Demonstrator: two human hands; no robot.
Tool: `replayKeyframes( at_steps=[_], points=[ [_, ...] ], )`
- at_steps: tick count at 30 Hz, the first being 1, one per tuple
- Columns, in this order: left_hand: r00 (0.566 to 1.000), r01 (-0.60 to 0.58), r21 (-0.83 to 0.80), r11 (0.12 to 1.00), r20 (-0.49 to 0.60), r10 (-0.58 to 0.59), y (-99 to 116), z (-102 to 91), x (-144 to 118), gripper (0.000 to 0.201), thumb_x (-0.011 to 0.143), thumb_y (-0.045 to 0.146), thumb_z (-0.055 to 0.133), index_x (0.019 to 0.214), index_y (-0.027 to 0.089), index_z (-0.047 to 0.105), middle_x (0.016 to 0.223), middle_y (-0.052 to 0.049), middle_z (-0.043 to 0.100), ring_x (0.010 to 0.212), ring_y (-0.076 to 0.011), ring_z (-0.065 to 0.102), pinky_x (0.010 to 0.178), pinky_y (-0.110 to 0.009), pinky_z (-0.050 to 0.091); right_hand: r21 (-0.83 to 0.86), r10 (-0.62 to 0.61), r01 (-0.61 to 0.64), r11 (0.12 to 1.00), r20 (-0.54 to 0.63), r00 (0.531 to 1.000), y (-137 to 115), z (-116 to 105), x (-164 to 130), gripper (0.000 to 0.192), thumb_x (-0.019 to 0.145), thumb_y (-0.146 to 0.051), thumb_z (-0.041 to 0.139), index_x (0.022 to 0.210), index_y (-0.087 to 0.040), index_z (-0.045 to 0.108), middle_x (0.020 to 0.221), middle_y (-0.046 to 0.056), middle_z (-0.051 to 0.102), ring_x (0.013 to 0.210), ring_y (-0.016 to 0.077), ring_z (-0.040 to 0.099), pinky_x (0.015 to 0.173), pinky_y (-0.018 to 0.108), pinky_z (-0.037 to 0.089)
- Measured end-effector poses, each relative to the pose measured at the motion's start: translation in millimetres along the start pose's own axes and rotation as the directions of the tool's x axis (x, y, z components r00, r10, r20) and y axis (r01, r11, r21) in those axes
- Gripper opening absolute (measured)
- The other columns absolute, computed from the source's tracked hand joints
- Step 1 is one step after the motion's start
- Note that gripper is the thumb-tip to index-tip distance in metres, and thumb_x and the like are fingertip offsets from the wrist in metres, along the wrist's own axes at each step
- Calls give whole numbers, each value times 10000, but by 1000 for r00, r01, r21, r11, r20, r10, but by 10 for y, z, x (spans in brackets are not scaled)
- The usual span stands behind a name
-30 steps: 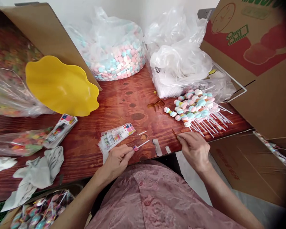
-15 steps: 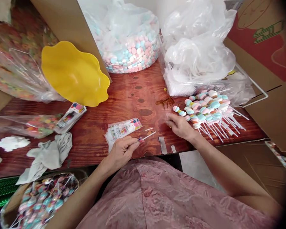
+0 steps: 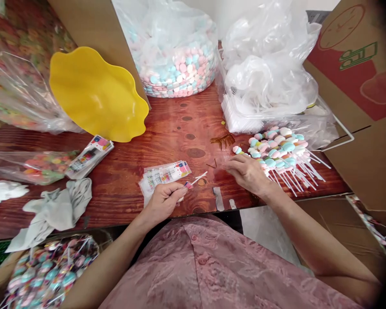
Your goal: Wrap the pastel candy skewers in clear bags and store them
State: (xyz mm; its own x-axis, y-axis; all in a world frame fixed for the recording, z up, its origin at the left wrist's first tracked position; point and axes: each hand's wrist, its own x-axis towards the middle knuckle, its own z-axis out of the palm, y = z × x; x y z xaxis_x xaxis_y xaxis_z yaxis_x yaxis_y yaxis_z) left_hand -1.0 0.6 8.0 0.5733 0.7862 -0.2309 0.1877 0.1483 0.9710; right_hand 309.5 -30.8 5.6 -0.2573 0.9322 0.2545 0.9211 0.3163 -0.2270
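Note:
My left hand [image 3: 165, 198] is closed near the table's front edge. Its thumb and fingers pinch a bagged marshmallow stick [image 3: 188, 185]; the gathered pink-and-blue wrapper shows at the fingertips, and a white stick pokes out to the right. Most of the candy is hidden by the hand. Just beyond lies a stack of printed clear bags [image 3: 167, 171]. My right hand [image 3: 247, 174] hovers over the table beside a pile of marshmallow skewers [image 3: 278, 150], its fingers bent and their tips smeared by motion. Left of those fingertips is a bent gold twist tie [image 3: 211, 164]; more gold twist ties [image 3: 223, 140] lie beyond.
A yellow wavy bowl [image 3: 99, 94] leans at the back left. Behind stand a big bag of marshmallows [image 3: 180, 64] and a clear bin [image 3: 244, 122] with plastic bags. Gummy candies [image 3: 40, 167] and a grey cloth [image 3: 59, 206] lie left. Wrapped candies [image 3: 48, 274] fill a box below.
My right hand has shifted slightly right and towards me. A bent gold twist tie now shows on the table left of it. The left hand keeps its hold, its stick tilted slightly more upright.

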Motion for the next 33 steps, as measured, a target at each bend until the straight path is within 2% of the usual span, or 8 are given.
replayKeyframes(
  at_steps=[7,12,17,20,22,24,29,33],
  points=[
    [966,155,-293,943,-155,-207,178,5,-23,466,649,583,757,731,138,647,539,52,433,448,-42,371,408,-169,273,-11,-190,195,981,186,964,65,253,509,249,896,-113,458,789,-183,671,1009,94,652,879,207,504,758,332,379],
    [944,212,-353,911,-166,-284,134,-3,-69,483,659,589,753,822,148,645,566,67,422,410,-28,345,345,-145,186,25,-97,93,995,198,975,63,276,444,196,852,-83,413,813,-174,582,898,108,627,822,210,530,704,324,376],
    [955,204,-232,951,-167,-246,83,121,88,415,738,562,674,837,159,654,589,58,458,433,-40,396,365,-153,245,441,113,-73,894,-65,991,-479,123,241,142,947,-233,434,853,-213,539,724,15,595,654,156,535,641,292,416],
    [985,102,-177,979,-121,-124,63,201,210,346,791,490,612,704,156,592,562,60,419,452,-39,361,404,-164,269,633,191,-17,774,-207,960,-933,157,213,129,949,-234,485,897,-231,603,768,7,652,679,142,595,652,276,473],
    [992,8,-154,988,-126,-28,54,230,257,346,799,433,578,602,159,501,539,61,386,463,-36,330,426,-168,266,622,141,56,781,-262,955,-1138,258,239,187,930,-194,492,983,-229,668,842,33,703,716,147,638,650,275,500],
    [990,-17,-141,990,-142,-3,51,232,257,338,787,385,559,558,165,440,523,59,380,461,-36,327,432,-172,267,606,135,59,793,-269,954,-1222,373,279,251,916,-172,484,1019,-225,707,871,51,731,727,154,664,650,281,520],
    [971,183,-221,958,-114,-212,48,168,107,275,754,412,567,635,172,505,504,63,438,363,-47,364,352,-182,248,752,181,-56,656,-84,980,-1181,499,353,226,895,-217,524,967,-247,737,902,21,765,795,170,708,742,310,561],
    [967,190,-240,952,-121,-224,9,141,30,390,764,536,603,659,170,519,501,64,450,351,-39,361,334,-169,245,730,231,-118,673,-57,971,-1235,497,367,291,867,-203,532,1126,-217,663,719,-17,694,598,125,614,584,252,488]
  ],
)
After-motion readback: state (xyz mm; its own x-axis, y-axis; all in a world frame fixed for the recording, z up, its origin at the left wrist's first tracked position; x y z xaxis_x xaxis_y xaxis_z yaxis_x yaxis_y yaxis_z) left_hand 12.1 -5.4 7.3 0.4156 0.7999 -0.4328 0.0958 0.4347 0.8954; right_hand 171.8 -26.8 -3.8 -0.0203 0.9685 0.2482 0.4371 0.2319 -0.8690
